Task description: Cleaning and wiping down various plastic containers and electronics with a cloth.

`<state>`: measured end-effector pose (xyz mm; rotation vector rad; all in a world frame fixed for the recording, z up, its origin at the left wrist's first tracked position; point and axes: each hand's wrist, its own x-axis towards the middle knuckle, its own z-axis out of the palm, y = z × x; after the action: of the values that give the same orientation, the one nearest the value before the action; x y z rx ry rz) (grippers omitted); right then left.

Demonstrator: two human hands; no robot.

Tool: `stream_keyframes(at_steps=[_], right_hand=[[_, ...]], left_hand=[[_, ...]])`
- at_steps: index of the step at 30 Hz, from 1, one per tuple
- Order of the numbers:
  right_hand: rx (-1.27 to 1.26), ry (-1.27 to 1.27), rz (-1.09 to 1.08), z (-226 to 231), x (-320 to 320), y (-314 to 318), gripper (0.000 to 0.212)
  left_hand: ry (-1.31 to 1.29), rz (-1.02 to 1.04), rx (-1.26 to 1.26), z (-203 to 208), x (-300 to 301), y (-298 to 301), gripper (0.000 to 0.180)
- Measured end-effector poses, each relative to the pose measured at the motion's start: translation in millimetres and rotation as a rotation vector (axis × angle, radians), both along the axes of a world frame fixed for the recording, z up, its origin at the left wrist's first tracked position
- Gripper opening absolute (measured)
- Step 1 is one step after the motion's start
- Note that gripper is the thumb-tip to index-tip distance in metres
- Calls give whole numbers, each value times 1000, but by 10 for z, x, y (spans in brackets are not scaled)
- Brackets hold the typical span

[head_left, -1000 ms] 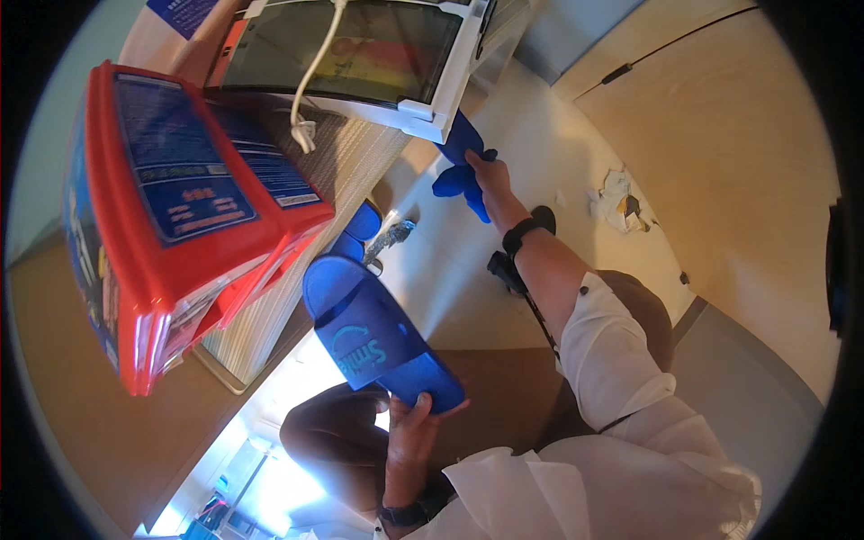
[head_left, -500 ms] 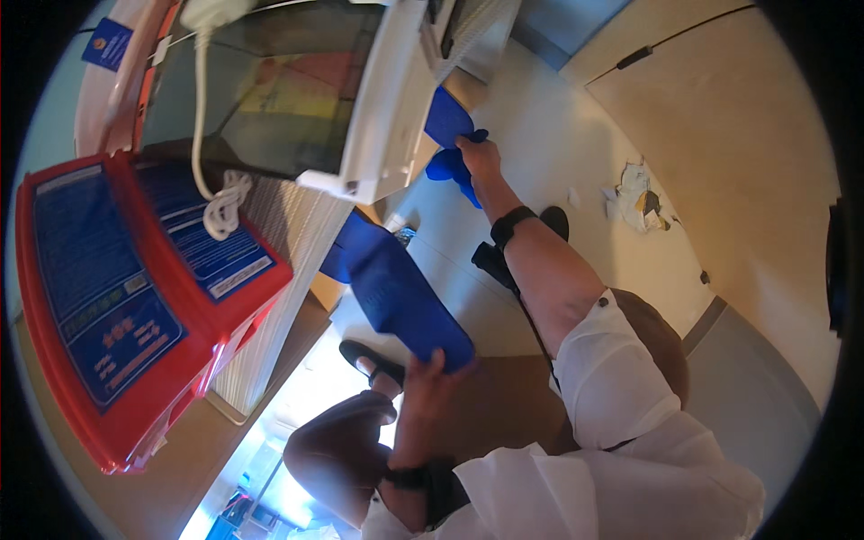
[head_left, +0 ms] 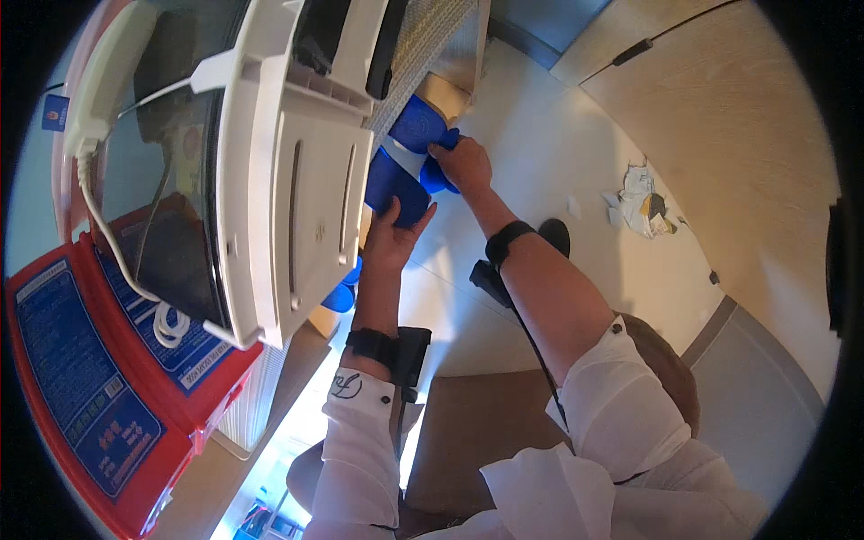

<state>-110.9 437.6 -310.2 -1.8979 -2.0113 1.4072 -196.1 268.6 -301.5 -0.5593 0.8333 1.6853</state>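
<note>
My right hand (head_left: 464, 164) is closed on a blue slipper (head_left: 417, 126) beside the low shelf. To its left, my left hand (head_left: 391, 241) grips the near end of another flat blue slipper (head_left: 394, 184), fingers on its edge with the thumb side apart. The far end of that slipper lies close to the right-hand one; whether they touch I cannot tell. More blue slippers (head_left: 340, 297) show low beside my left forearm, partly hidden by the white appliance.
A white appliance (head_left: 315, 180) with a corded handset (head_left: 108, 67) stands at left, above a red box (head_left: 180, 405) with blue labels. Torn packaging (head_left: 643, 202) lies on the floor (head_left: 540, 333) at right, near a wooden cabinet door (head_left: 738, 117). A brown seat (head_left: 477, 441) is below me.
My left hand has moved forward and up with its blue slipper, bringing it beside the right hand. The appliance looms larger at left as the view shifted. My right hand stays on its slipper.
</note>
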Motion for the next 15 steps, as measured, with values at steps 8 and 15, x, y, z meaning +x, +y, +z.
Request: stream_keyframes(at_steps=[8,15], right_hand=[[-22,5,3,-45,7,-9,52],[27,-97,72,-74,18,-16,52]], left_hand=[[311,15,6,-325,-80,113,42],[373,-103,-428,-270,-72,422,65]])
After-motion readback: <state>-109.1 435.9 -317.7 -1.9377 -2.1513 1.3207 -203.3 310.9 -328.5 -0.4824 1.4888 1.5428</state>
